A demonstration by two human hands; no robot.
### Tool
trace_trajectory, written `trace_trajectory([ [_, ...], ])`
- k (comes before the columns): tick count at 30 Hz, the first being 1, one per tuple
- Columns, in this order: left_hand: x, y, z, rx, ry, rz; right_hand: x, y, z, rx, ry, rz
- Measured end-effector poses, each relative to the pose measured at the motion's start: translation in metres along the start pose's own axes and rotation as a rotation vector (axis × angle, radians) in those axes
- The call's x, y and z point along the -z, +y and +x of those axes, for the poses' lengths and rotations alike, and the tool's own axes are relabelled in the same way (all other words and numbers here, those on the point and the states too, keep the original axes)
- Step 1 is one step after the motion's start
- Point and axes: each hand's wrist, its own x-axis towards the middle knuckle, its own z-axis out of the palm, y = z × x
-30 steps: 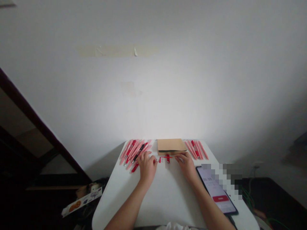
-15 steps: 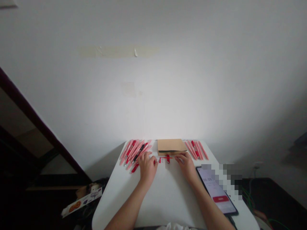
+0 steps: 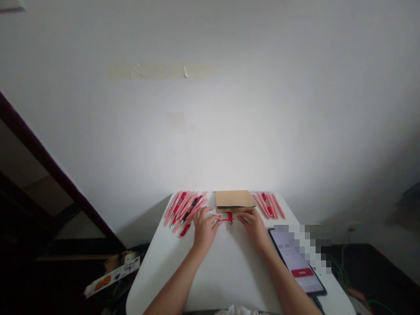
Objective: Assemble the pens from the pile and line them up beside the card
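A thin red pen refill (image 3: 226, 219) spans the gap between my two hands above the white table. My left hand (image 3: 204, 228) pinches its left end between thumb and forefinger; a small red bit shows at those fingertips, too small to name. At the right end, my right hand (image 3: 252, 225) has its fingertips closed on the refill. Behind the refill, a short red pen barrel (image 3: 230, 215) lies pointing away from me, close to the notebook. Beside my left hand is a loose pile of pink pens (image 3: 183, 210), with red and black ones mixed in.
A brown-covered notebook (image 3: 235, 198) lies at the table's back edge by the wall. Right of it, several pink pens (image 3: 277, 205) and a red pen (image 3: 267, 204) lie in a row. A phone (image 3: 295, 262) with a lit screen rests beside my right forearm.
My left hand has moved slightly right, up to the refill's left end. The refill has tilted and shifted a little lower. My right hand has moved slightly left.
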Motion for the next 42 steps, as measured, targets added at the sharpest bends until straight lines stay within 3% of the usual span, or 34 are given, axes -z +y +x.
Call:
trace_trajectory([
  [12,0.007,0.005,0.002,-0.004,-0.032,-0.024,-0.002,0.001,0.0,0.015,-0.023,0.01],
  [23,0.032,0.003,0.011,-0.056,-0.03,-0.06,0.01,-0.005,0.002,-0.082,0.043,-0.036],
  [35,0.025,0.012,0.006,-0.001,0.005,0.083,0.009,-0.009,0.003,-0.081,0.03,-0.042],
  [42,0.021,0.013,0.005,0.061,-0.091,0.186,0.008,-0.009,0.003,-0.073,0.042,-0.041],
])
